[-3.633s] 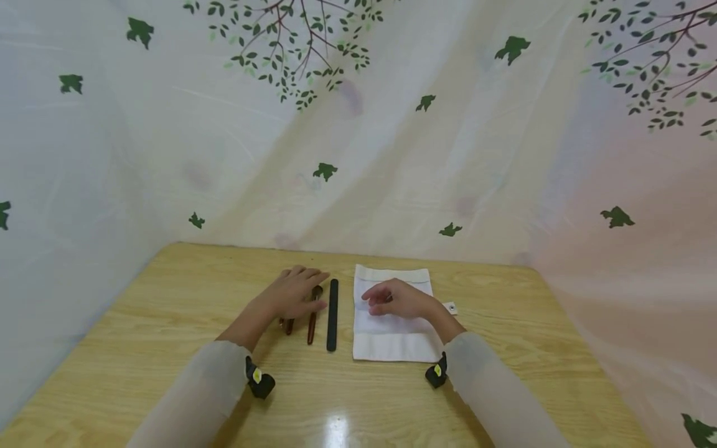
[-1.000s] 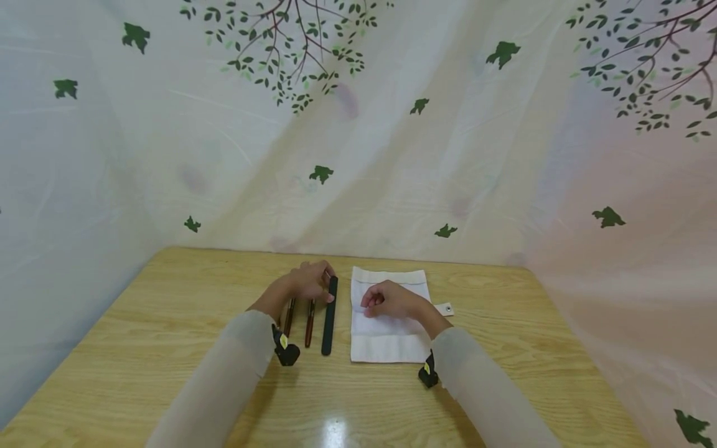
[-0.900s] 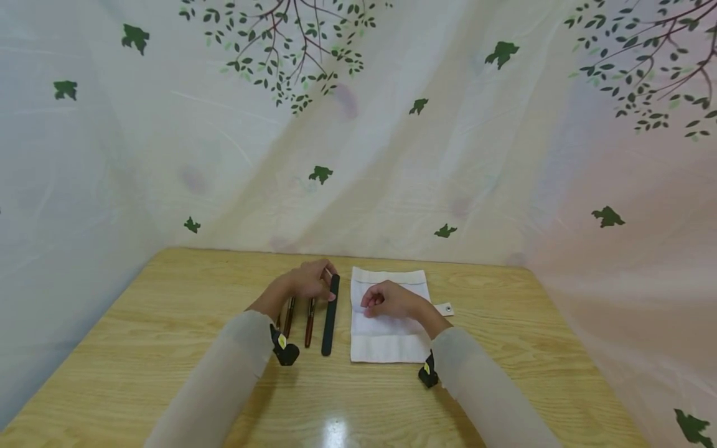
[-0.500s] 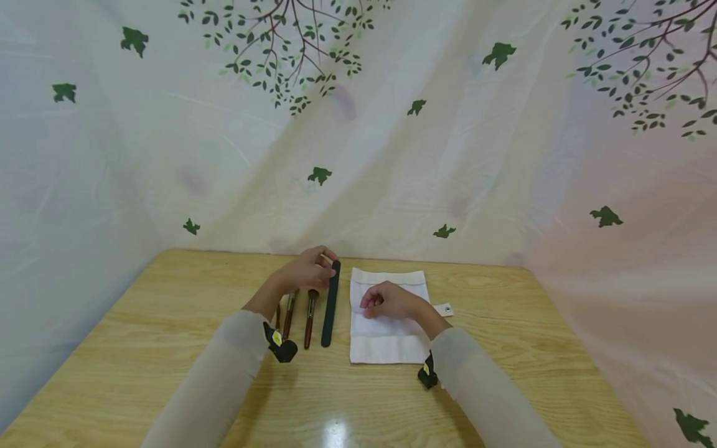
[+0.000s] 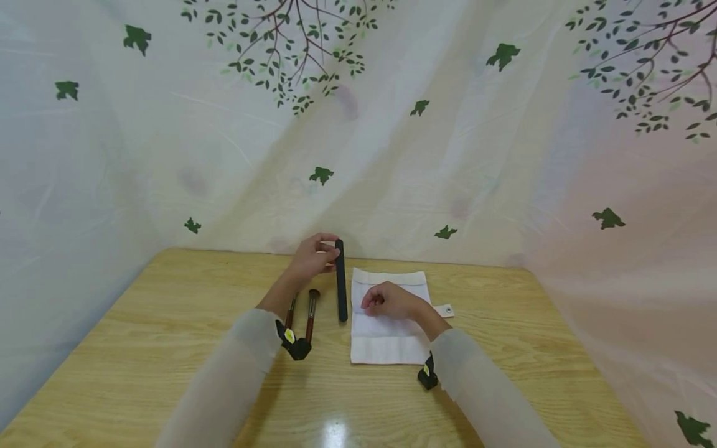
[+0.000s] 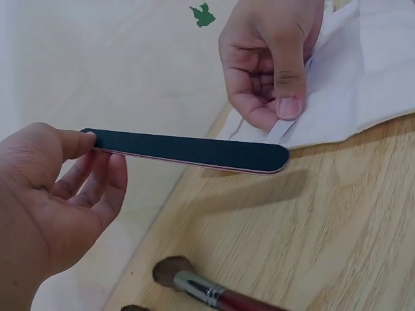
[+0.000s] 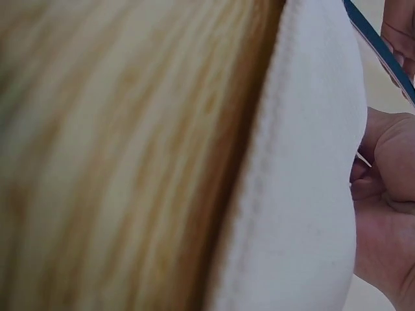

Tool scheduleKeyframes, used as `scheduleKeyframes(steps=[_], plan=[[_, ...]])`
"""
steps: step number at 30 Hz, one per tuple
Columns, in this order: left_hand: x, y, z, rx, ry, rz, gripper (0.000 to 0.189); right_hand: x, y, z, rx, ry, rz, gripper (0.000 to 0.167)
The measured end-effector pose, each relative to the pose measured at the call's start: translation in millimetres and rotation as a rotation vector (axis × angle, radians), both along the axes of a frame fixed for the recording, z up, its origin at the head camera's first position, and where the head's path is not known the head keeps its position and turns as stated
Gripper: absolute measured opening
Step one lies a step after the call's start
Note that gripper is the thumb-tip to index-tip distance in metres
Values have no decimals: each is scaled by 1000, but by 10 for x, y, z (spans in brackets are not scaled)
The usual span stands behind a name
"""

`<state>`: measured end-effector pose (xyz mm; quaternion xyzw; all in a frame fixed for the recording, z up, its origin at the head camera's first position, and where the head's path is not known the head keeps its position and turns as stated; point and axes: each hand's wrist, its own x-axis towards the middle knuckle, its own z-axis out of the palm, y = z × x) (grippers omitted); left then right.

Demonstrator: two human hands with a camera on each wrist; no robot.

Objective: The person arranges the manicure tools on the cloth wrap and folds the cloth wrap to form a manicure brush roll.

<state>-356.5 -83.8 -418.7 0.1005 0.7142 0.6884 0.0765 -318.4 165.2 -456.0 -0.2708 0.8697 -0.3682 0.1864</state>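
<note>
A dark nail file (image 6: 188,150) is pinched at its far end between the thumb and fingers of my left hand (image 5: 315,256). It hangs above the table, its lower end pointing toward me, just left of the white fabric pouch (image 5: 386,350). In the left wrist view, my right hand (image 5: 394,301) pinches an edge of the pouch's white cloth between thumb and curled fingers. Below my left forearm lie a makeup brush (image 5: 311,314) with a reddish-brown handle and a second brush (image 5: 289,314), partly hidden by the sleeve.
The wooden table (image 5: 504,348) runs to a pale fabric backdrop (image 5: 252,155) printed with leaves and birds. A small snap tab (image 5: 444,310) sticks out from the pouch's right side.
My left hand has taken hold of the nail file, lifted it off the table and carried it away from me and slightly right. My right hand stays at the pouch.
</note>
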Motion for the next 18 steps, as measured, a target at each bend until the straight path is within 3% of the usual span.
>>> scheduleKeyframes(steps=[9,18], plan=[[-30,243,-15,125,51,138,38,-22,23,-21,-10,3,10,6],[-80,417,-43,149,53,208,36,-35,22,-32,-9,3,12,5]])
